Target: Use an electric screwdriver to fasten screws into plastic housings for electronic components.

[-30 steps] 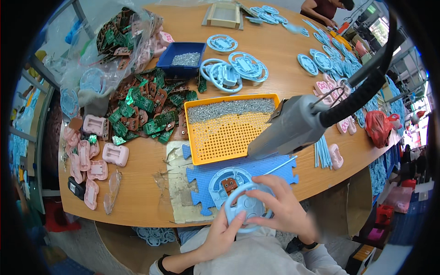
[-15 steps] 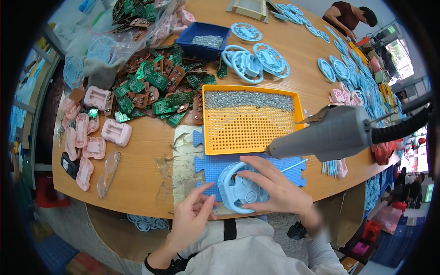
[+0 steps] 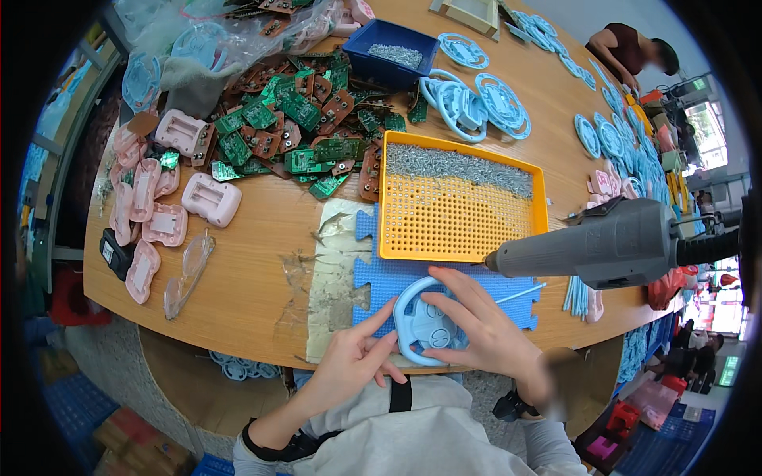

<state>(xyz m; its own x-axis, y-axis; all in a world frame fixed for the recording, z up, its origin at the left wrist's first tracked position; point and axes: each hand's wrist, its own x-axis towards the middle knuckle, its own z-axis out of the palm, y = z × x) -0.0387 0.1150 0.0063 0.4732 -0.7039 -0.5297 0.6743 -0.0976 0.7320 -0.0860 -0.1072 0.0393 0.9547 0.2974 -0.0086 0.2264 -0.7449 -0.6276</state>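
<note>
Two hands [image 3: 498,339] at wheel [image 3: 427,324], screws [image 3: 460,168] in yellow tray [image 3: 444,226] and blue bin [image 3: 385,72]

Bright, even light fills the scene; a pale rectangular window [image 3: 706,135] at right glares. The brown wooden table [image 3: 254,262] bows with fisheye distortion inside black corners. A smudgy blur clouds the wrist of the bare right hand [image 3: 490,337].

This is an assembly workshop: a wooden desk [image 3: 246,293] carries heaped circuit boards [image 3: 299,109] at eleven o'clock, pink plastic shells [image 3: 144,190] at nine, a yellow screw tray [image 3: 448,216] at two; a grey power screwdriver [image 3: 591,244] juts in from three.
</note>
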